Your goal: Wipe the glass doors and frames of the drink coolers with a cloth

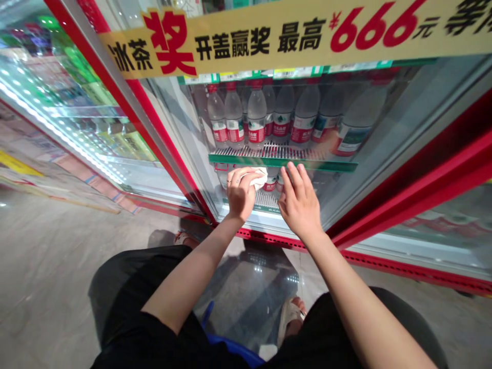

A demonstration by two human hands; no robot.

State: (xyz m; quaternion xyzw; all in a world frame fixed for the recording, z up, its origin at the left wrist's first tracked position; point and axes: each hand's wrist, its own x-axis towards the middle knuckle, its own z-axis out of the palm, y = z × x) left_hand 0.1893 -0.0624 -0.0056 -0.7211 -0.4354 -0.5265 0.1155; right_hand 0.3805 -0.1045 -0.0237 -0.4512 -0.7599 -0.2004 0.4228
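My left hand point(241, 193) is closed around a crumpled white tissue or cloth point(259, 179), held in front of the fridge's glass door point(184, 120). To its right, my right hand point(300, 200) has its fingers stretched out close to the same glass and holds nothing. Whether its fingertips touch the glass, I cannot tell. Behind the door, red-capped water bottles point(257, 115) stand upright on a wire shelf with a green front edge point(282, 163). More bottles show on the level below, partly hidden by my hands.
A yellow banner point(230, 38) with black and red lettering runs across the upper glass. Red door frames point(415, 189) flank this section. At left, another lit fridge holds green bottles point(82, 72). Part of something blue point(234, 348) shows low between my knees, above the grey floor point(46, 277).
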